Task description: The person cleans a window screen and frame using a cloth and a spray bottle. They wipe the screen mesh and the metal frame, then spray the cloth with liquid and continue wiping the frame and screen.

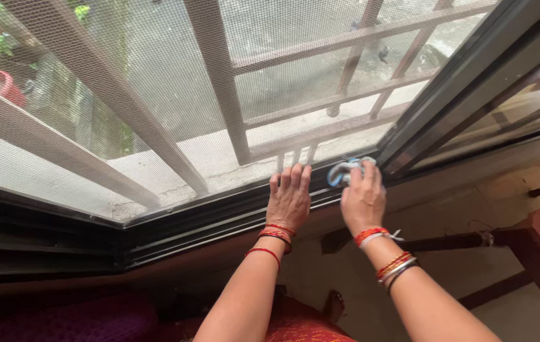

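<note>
One crumpled blue-white cloth [345,171] on window track [219,212]

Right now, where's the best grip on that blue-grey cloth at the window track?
Probably the bunched end of the cloth that sticks out left of the right hand. Come from the left, above the dark track: the rest lies pinned under that hand's fingers, with the mesh screen behind.

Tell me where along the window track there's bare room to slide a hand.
The dark window track lies bare from the left hand out to the corner at the left. It is crowded by the upright frame, where the right hand presses a blue-and-white cloth against the track.
</note>
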